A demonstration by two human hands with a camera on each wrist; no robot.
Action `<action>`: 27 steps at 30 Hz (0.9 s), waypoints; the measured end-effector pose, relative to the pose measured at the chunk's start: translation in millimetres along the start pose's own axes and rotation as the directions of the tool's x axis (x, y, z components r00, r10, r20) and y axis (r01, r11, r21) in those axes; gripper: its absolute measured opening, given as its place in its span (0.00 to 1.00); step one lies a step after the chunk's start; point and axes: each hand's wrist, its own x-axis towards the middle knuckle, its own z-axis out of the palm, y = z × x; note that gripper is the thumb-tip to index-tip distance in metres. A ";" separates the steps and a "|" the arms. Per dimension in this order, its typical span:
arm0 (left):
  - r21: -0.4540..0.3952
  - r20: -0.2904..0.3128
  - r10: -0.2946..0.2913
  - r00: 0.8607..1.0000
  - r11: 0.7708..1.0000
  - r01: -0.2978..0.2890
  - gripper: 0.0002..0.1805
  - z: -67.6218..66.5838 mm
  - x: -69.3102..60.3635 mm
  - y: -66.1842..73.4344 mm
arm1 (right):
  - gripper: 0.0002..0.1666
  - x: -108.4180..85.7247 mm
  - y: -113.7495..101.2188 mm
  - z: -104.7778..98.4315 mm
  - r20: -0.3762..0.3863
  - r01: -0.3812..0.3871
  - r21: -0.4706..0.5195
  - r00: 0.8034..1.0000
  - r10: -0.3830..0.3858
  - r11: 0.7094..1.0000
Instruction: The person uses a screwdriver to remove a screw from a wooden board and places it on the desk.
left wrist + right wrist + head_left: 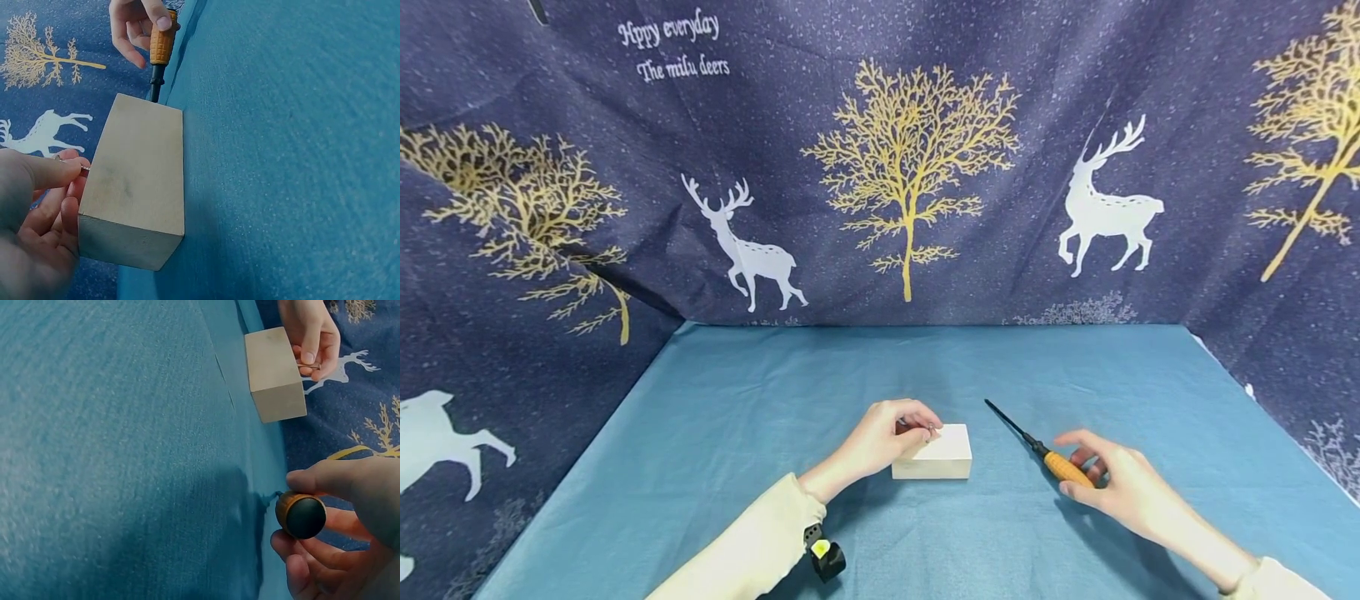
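Note:
Between thumb and fingertips, my left hand (883, 435) pinches a small metal screw (85, 168), which stands at the upper face of a pale wooden block (934, 467). How deep its tip sits in the wood I cannot tell. The block lies on the blue cloth, and the left fingers are close against its left side. To the right of the block, my right hand (1131, 487) holds a screwdriver (1067, 470) by its orange handle, with thumb and fingers around it. Its dark shaft slants away to the far left, apart from the block. The black handle end (305, 518) faces the right wrist camera.
A blue cloth (737, 392) covers the table. Behind and beside it hangs a dark curtain (985, 292) with white deer and golden trees. A black wrist device (826, 557) sits at the left sleeve.

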 end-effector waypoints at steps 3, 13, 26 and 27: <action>-0.002 -0.010 -0.001 1.000 1.000 0.001 0.09 0.3 -0.2 0.0 | 0.29 -0.1 0.3 1.0 0.012 0.003 -0.002 1.000 -0.003 1.000; -0.016 -0.038 -0.028 0.999 0.999 0.027 0.07 1.2 -1.0 0.7 | 0.30 0.0 1.0 4.6 0.052 -0.001 0.000 0.999 0.001 1.000; -0.015 -0.075 -0.061 0.995 0.998 0.060 0.06 1.8 -0.2 5.1 | 0.30 0.9 0.8 6.1 0.102 0.015 0.011 0.995 -0.016 1.000; -0.015 -0.077 -0.063 0.995 0.998 0.062 0.06 1.9 0.0 5.2 | 0.30 0.7 0.6 6.1 0.104 0.017 0.012 0.994 -0.018 1.000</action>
